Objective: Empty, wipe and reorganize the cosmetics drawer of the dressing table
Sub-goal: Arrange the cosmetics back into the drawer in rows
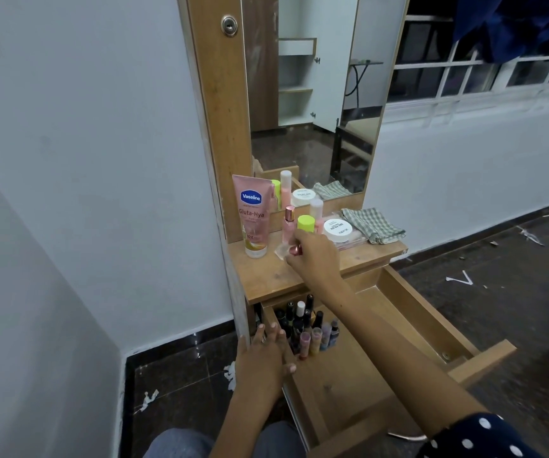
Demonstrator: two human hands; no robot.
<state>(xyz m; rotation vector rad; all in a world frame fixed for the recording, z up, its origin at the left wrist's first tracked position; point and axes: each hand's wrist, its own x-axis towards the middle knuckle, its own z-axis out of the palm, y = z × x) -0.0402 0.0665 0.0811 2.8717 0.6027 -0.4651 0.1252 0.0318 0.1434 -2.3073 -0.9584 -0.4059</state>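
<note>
The wooden drawer (415, 328) of the dressing table is pulled out. Several nail polish bottles (302, 322) stand in its back left corner. My left hand (263, 358) rests with straight fingers on the drawer's left wall beside them. My right hand (314, 256) reaches onto the table top (266, 276) and pinches a small bottle with a rose cap (291, 250) lying there. Behind it stand a pink Vaseline tube (253, 216), a pink bottle (289, 223), a bottle with a lime cap (306, 223) and a white jar (338, 230).
A checked cloth (372, 224) lies folded at the right end of the table top. The mirror (316, 94) rises behind the items. Scraps of paper litter the dark floor (497, 276). A white wall stands to the left. My knees show at the bottom.
</note>
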